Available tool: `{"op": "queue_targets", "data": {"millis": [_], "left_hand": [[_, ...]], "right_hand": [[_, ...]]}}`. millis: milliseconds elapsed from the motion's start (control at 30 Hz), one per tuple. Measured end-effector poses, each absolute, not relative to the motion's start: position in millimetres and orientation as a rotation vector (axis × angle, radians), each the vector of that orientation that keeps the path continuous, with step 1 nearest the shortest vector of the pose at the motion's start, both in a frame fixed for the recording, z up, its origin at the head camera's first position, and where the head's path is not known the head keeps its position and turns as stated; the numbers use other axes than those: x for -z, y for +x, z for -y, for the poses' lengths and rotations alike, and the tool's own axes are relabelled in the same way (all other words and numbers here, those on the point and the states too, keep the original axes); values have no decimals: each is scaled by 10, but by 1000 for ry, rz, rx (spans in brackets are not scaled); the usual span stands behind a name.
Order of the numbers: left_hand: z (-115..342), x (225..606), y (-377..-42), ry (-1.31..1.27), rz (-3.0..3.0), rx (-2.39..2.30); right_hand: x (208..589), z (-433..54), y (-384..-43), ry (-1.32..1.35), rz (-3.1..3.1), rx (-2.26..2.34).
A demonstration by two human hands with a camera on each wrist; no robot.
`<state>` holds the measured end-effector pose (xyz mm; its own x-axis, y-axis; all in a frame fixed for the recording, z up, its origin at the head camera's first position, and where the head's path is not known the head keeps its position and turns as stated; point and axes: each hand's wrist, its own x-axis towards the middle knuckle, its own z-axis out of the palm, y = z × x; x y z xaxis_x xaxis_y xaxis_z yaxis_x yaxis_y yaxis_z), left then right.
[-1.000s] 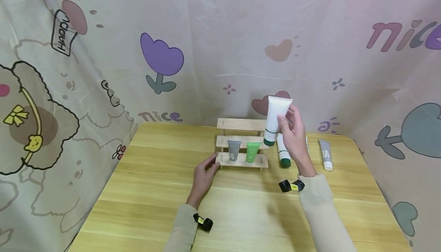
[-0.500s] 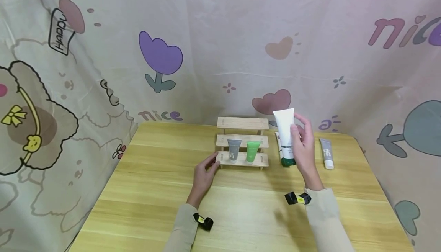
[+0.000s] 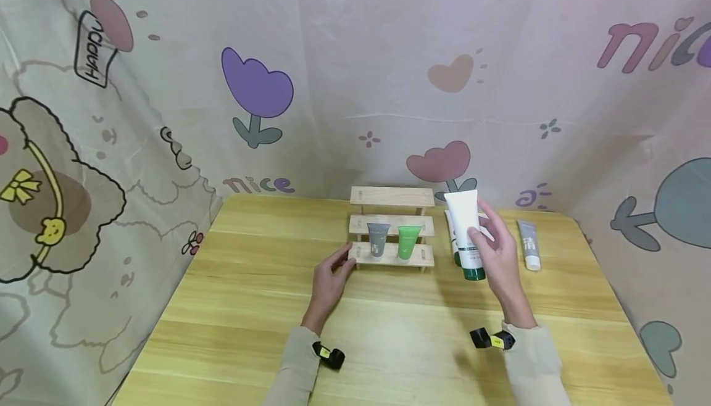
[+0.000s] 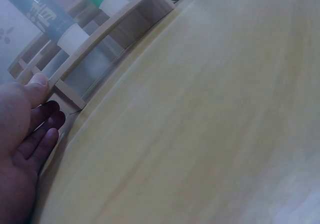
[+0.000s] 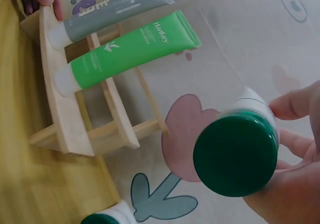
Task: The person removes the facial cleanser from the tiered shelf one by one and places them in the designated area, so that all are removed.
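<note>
My right hand [image 3: 500, 258] holds a white squeeze tube [image 3: 462, 218] with a green cap by its side, cap down, above the table right of a small three-step wooden rack [image 3: 391, 196]. In the right wrist view the round green cap [image 5: 235, 154] faces the camera. My left hand [image 3: 329, 282] grips the left end of the rack's lowest step, with its thumb [image 4: 37, 89] on the edge. A grey tube [image 3: 378, 238] and a green tube [image 3: 408, 241] stand on that step, white caps down.
Behind the held tube lies another white tube [image 3: 452, 236] with a green cap, partly hidden. Farther right a grey tube [image 3: 529, 244] lies on the wooden table [image 3: 250, 307]. A printed cloth [image 3: 344, 73] hangs behind the table.
My right hand has moved the white tube away from the rack, to the right, down and nearer to me. The left hand has stayed at the rack's end.
</note>
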<state>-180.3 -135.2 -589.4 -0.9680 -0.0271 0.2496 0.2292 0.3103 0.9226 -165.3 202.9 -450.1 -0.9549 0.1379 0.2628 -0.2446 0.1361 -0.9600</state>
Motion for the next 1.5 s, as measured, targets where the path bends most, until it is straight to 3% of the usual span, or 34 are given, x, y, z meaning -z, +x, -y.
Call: {"op": "queue_targets", "data": {"millis": [267,933,1500], "left_hand": [[1360,5890,-1804,-179,2357,1696],[1364,5914,-1793,-194,2349,1711],[1340,5867,-1796,-188,2353,1734]], "right_hand": [[4631,-2058,-1493,-94,2248,-1851],[4971,-2148,-1215,-78,2312,-1798],[5216,-2173,-983,-273,2281,-1827]]}}
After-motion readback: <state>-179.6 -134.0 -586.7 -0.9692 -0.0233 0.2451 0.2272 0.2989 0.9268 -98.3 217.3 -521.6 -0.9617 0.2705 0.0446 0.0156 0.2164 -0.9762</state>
